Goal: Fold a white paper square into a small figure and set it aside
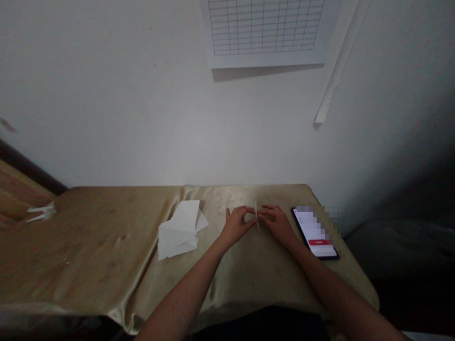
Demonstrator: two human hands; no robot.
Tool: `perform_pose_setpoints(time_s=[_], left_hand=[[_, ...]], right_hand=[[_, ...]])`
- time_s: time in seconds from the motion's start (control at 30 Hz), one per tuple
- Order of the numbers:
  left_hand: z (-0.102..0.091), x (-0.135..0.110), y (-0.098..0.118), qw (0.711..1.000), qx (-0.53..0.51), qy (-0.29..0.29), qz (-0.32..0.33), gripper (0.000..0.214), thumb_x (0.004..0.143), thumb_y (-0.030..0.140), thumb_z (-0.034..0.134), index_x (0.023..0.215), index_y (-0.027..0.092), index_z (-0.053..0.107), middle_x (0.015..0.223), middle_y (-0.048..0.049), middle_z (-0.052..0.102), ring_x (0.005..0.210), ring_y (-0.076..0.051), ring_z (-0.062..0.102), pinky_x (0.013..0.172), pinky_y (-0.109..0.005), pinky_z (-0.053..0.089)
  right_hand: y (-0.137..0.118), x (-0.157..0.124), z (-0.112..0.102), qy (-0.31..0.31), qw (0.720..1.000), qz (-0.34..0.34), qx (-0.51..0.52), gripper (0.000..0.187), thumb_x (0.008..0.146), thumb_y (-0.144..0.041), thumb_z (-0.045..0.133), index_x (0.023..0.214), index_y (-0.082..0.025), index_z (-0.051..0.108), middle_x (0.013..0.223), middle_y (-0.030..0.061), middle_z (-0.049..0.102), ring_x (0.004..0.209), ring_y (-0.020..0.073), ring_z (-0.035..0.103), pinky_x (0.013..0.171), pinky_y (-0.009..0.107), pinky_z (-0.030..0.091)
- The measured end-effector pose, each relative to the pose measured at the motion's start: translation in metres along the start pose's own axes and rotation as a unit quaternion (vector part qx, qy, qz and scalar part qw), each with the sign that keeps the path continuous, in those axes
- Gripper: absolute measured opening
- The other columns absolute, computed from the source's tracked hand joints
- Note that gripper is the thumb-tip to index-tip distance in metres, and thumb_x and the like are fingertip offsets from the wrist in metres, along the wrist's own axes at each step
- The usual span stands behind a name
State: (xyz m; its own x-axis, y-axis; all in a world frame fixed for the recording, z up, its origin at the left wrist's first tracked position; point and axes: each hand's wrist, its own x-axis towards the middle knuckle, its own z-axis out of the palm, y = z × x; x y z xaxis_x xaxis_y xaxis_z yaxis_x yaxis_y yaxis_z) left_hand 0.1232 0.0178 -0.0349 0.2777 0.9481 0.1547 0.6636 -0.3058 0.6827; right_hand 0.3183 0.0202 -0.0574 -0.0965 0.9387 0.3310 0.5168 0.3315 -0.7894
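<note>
A thin piece of paper [256, 222] stands nearly edge-on to me above the table, between my two hands. From its left side, my left hand [234, 225] pinches it with the fingertips and thumb. My right hand [279, 225] meets it from the other side, its bent fingers and thumb closed at the paper. What is on the paper's faces cannot be seen from this angle. To the left of my left hand lies a loose, overlapping pile of white paper sheets [181, 232]. A phone [316, 234] with its screen lit rests to the right of my right hand.
A shiny gold-beige cloth [106, 237] with a raised fold covers the table, which meets a white wall [159, 118]. A sheet with a printed grid [266, 28] hangs there beside a white strip [334, 80]. White scraps [44, 211] lie at the far left.
</note>
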Motion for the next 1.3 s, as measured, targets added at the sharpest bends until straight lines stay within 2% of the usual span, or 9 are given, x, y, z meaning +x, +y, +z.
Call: perform_pose_setpoints(time_s=[0.5, 0.67, 1.07, 1.3], left_hand=[[0.0026, 0.0014, -0.0036, 1.000, 0.002, -0.004, 0.003, 0.028, 0.086, 0.038, 0.071, 0.112, 0.031, 0.067, 0.130, -0.0013, 0.068, 0.131, -0.027, 0.053, 0.118, -0.068, 0.003], [0.0039, 0.0024, -0.0050, 1.000, 0.009, 0.003, -0.001, 0.033, 0.085, 0.038, 0.072, 0.117, 0.032, 0.065, 0.131, -0.0018, 0.067, 0.131, -0.027, 0.053, 0.119, -0.067, 0.005], [-0.0004, 0.0030, -0.0054, 1.000, 0.005, -0.006, -0.007, 0.035, 0.087, 0.036, 0.069, 0.121, 0.034, 0.064, 0.130, -0.0014, 0.069, 0.131, -0.027, 0.053, 0.119, -0.066, 0.003], [-0.0044, 0.0019, -0.0026, 1.000, 0.002, -0.012, -0.009, 0.043, 0.086, 0.031, 0.068, 0.128, 0.036, 0.061, 0.132, -0.0012, 0.068, 0.133, -0.027, 0.051, 0.120, -0.066, 0.003]], right_hand=[[0.0018, -0.0024, 0.0037, 0.030, 1.000, 0.003, -0.007, 0.015, 0.082, -0.037, 0.072, 0.092, -0.028, 0.079, 0.123, 0.0081, 0.066, 0.121, 0.0285, 0.057, 0.109, 0.051, 0.041], [0.0027, -0.0026, 0.0041, 0.031, 0.999, 0.004, -0.010, 0.015, 0.082, -0.037, 0.073, 0.093, -0.028, 0.079, 0.124, 0.0088, 0.066, 0.121, 0.0289, 0.057, 0.109, 0.052, 0.041], [0.0046, -0.0006, 0.0022, 0.033, 0.999, -0.003, -0.004, 0.021, 0.081, -0.034, 0.072, 0.099, -0.027, 0.078, 0.121, 0.0091, 0.067, 0.119, 0.0279, 0.059, 0.108, 0.049, 0.043], [0.0074, 0.0007, 0.0009, 0.034, 0.999, -0.010, 0.007, 0.027, 0.082, -0.033, 0.068, 0.107, -0.027, 0.075, 0.119, 0.0086, 0.069, 0.118, 0.0276, 0.059, 0.108, 0.049, 0.043]])
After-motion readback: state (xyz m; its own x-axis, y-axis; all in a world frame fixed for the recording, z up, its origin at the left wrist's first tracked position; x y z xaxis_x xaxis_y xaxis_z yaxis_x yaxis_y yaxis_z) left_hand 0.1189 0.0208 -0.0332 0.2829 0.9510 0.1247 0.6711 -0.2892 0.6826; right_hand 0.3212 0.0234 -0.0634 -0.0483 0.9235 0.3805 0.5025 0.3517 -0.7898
